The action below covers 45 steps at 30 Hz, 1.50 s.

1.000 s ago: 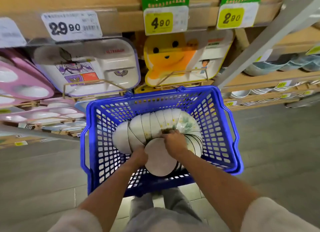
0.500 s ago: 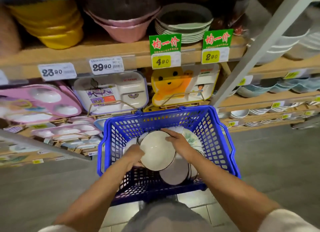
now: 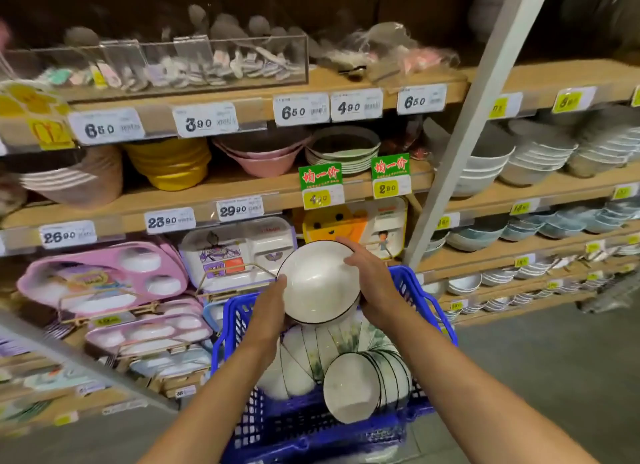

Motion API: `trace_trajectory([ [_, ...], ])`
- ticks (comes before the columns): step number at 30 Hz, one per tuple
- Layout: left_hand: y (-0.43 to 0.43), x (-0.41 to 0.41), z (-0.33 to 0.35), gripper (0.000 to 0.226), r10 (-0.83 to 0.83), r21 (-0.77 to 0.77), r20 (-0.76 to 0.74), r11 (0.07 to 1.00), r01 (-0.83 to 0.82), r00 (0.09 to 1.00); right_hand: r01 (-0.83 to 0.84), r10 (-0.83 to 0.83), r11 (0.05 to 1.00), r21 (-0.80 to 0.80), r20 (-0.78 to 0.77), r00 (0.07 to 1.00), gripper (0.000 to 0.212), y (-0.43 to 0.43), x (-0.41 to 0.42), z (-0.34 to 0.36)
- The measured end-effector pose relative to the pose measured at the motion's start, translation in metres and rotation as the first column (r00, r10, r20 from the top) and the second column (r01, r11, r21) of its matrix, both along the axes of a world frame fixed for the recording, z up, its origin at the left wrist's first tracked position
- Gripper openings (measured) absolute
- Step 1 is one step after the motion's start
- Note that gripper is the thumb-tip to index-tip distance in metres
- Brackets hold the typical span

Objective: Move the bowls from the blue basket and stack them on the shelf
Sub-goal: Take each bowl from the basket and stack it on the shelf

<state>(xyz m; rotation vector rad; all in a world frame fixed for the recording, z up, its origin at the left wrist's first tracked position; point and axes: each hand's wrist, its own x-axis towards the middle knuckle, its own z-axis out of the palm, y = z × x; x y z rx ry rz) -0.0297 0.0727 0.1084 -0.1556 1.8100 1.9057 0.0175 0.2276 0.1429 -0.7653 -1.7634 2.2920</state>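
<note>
While both hands grip it, one white bowl (image 3: 318,280) with a thin dark rim hangs tilted toward the camera, just over the far part of the single blue basket (image 3: 239,316). Left hand (image 3: 272,313) takes the bowl's left side, thumb on the rim and the other fingers hidden under it; right hand (image 3: 375,283) takes the right side, its fingers (image 3: 348,246) curled over the far rim. Whether more bowls are nested beneath the held one cannot be told. Inside the basket lie two nested rows of like bowls on their sides: a curved row (image 3: 311,351) at the back, some with a green print, and a shorter row (image 3: 351,391) at the front right, its open face turned to the camera; the rims sit too tight for a sure count. Beyond the basket stands the wooden shelf (image 3: 225,188), which carries one stack of yellow bowls (image 3: 169,166), one stack of pink bowls (image 3: 265,159) and one stack of green-rimmed plates (image 3: 341,152). Two green signs (image 3: 320,176) hang from its edge. Five white price tags (image 3: 301,110) line the board above.
</note>
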Motion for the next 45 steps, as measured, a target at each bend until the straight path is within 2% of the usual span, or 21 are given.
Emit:
trace_trajectory([
  [4, 0.017, 0.012, 0.035, 0.034, 0.144, 0.305, -0.113, 0.947, -0.104, 0.983, 0.11, -0.115, 0.989, -0.097, -0.056, 0.992, 0.042, -0.003, 0.004, 0.031],
  [6, 0.027, 0.013, 0.055, 0.033, 0.234, 0.405, -0.062, 0.894, -0.19, 0.97, 0.143, -0.155, 0.98, -0.141, -0.078, 0.985, 0.043, -0.003, 0.011, 0.045],
  [8, 0.036, 0.015, 0.075, 0.039, 0.242, 0.463, -0.03, 0.863, -0.201, 0.97, 0.182, -0.205, 0.967, -0.178, -0.118, 0.972, 0.041, 0.0, 0.02, 0.058],
  [10, 0.044, 0.02, 0.091, 0.042, 0.198, 0.469, -0.023, 0.868, -0.164, 0.98, 0.195, -0.218, 0.968, -0.159, -0.144, 0.965, 0.04, 0.005, 0.032, 0.07],
  [14, 0.06, 0.042, 0.119, 0.031, 0.157, 0.472, -0.052, 0.874, -0.114, 0.986, 0.212, -0.223, 0.974, -0.077, -0.202, 0.954, 0.037, 0.019, 0.059, 0.084],
  [20, 0.11, 0.086, 0.147, 0.036, 0.094, 0.501, -0.162, 0.866, 0.0, 0.982, 0.376, -0.365, 0.926, 0.0, -0.24, 0.899, 0.037, 0.058, 0.108, 0.104],
  [24, 0.172, 0.134, 0.161, 0.038, 0.01, 0.523, -0.169, 0.848, 0.081, 0.986, 0.502, -0.503, 0.862, -0.074, -0.255, 0.826, 0.033, 0.11, 0.161, 0.119],
  [28, 0.24, 0.184, 0.168, 0.035, -0.056, 0.505, -0.155, 0.854, 0.127, 0.986, 0.536, -0.539, 0.84, -0.083, -0.246, 0.806, 0.035, 0.172, 0.218, 0.13],
  [35, 0.334, 0.252, 0.176, 0.034, -0.139, 0.479, -0.128, 0.858, 0.184, 0.982, 0.611, -0.626, 0.78, -0.136, -0.201, 0.754, 0.022, 0.259, 0.298, 0.141],
  [38, 0.365, 0.268, 0.181, 0.032, -0.187, 0.437, -0.115, 0.872, 0.219, 0.976, 0.63, -0.648, 0.761, -0.157, -0.229, 0.726, 0.035, 0.291, 0.315, 0.143],
  [41, 0.393, 0.273, 0.185, 0.032, -0.202, 0.41, -0.08, 0.886, 0.217, 0.976, 0.642, -0.656, 0.753, -0.143, -0.231, 0.719, 0.032, 0.319, 0.32, 0.145],
  [45, 0.43, 0.263, 0.186, 0.031, -0.198, 0.404, -0.073, 0.891, 0.21, 0.978, 0.64, -0.65, 0.756, -0.138, -0.272, 0.71, 0.048, 0.355, 0.309, 0.147],
])
